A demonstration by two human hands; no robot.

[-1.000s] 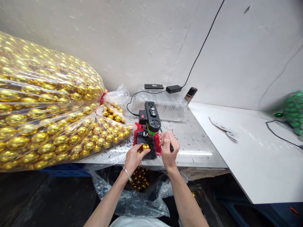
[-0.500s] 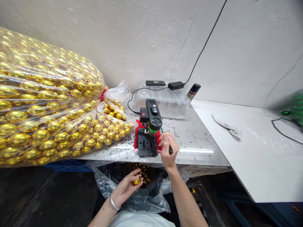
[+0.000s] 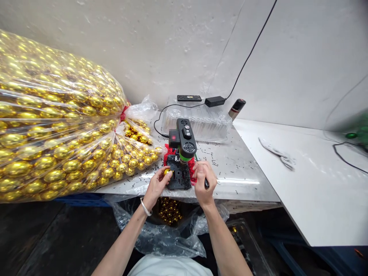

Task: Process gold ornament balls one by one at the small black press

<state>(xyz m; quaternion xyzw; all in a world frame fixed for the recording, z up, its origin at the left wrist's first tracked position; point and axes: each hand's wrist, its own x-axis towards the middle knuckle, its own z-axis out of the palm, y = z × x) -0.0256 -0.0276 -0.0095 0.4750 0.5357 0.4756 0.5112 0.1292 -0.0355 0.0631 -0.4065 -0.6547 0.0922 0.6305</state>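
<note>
A small gold ball (image 3: pixel 167 172) is pinched between the fingertips of my left hand (image 3: pixel 157 184), over the left edge of a black base plate (image 3: pixel 179 181). My right hand (image 3: pixel 205 183) is wrapped round a black-ended lever handle (image 3: pixel 206 183) just right of the plate. Above the plate stands a small black press-like machine (image 3: pixel 186 137) with a green ring near its lower end. Red material (image 3: pixel 192 168) lies under the plate, and black bits are scattered about it.
A large clear bag of gold balls (image 3: pixel 57 153) fills the left side. Behind the machine are a clear plastic box (image 3: pixel 201 124), a black adapter (image 3: pixel 215 101) and a spray can (image 3: pixel 237 109). An open bag of gold balls (image 3: pixel 170 211) hangs below the table edge.
My left hand has risen from the open bag below the table edge to the base plate, bringing a gold ball. My right hand has stayed on the lever handle.
</note>
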